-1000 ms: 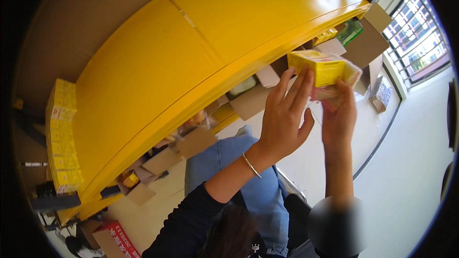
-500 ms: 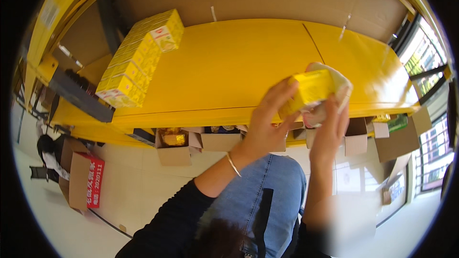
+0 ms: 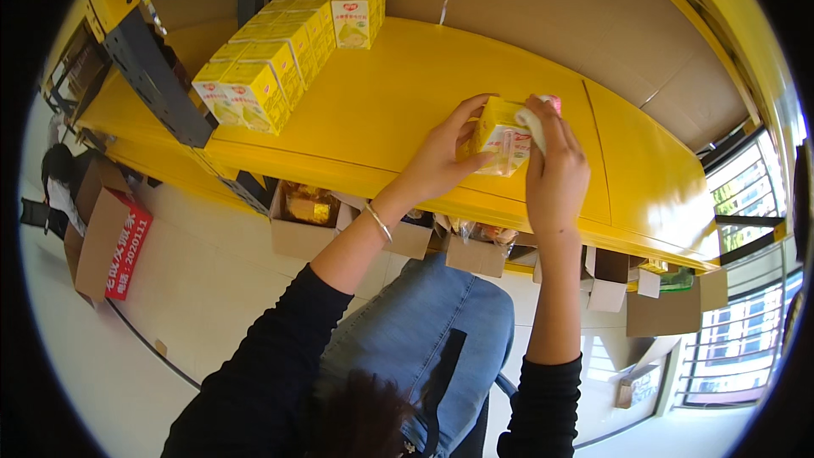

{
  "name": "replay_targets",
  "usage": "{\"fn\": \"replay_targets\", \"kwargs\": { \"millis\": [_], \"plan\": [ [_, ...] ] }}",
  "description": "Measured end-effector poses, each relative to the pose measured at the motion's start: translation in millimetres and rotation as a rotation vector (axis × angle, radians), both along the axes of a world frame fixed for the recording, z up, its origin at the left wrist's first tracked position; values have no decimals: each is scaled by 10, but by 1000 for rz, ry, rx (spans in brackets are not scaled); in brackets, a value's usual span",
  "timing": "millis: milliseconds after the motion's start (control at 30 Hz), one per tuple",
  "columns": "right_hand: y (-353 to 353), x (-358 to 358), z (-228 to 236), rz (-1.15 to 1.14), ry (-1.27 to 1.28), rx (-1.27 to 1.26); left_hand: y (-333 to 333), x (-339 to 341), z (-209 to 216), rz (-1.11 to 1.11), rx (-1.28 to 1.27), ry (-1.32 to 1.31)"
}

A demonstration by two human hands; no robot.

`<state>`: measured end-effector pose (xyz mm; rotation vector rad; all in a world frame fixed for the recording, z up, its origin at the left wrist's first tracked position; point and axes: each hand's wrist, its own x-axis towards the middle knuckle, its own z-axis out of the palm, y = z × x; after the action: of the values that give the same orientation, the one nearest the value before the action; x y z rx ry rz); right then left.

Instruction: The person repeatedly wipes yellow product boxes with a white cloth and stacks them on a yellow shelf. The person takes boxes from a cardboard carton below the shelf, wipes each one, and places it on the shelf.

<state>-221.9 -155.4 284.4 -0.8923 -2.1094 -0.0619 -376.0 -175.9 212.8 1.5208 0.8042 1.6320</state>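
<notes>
A yellow-and-white drink carton [image 3: 504,155], with a fruit picture on the rows like it, is held just above the yellow shelf [image 3: 398,102]. My left hand [image 3: 443,151] grips the carton from its left side, thumb in front and fingers behind. My right hand [image 3: 560,171] is closed round a pale cloth [image 3: 532,124] with a pink patch and presses it against the carton's upper right side. Farther left on the shelf, several matching cartons [image 3: 292,42] stand in tight rows.
Open cardboard boxes with packaged goods [image 3: 307,208] line the space under the shelf edge. A dark metal post [image 3: 153,76] stands at the left. A red-labelled cardboard box [image 3: 106,237] sits on the floor at left. Brown cardboard [image 3: 543,25] backs the shelf.
The carton has turned so its white printed face shows towards me. The cloth has shifted from behind the carton to its upper right side. The view has swung to the right.
</notes>
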Motion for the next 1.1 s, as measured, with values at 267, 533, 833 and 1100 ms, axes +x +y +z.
{"fn": "replay_targets", "kwargs": {
  "millis": [267, 533, 833, 1100],
  "plan": [
    [111, -86, 66, -178, 317, -436, 29, 9, -35, 6, -46, -13],
    [88, 17, 83, -45, 356, 1, 75, -18, -86, -17, -59, -48],
    [38, -87, -139, 140, 6, 126, 107, -48, -128, -3, -44, 17],
    [-99, -242, -650, 34, 412, 98, 78, -46, -68, -60, -91, -34]
  ]
}}
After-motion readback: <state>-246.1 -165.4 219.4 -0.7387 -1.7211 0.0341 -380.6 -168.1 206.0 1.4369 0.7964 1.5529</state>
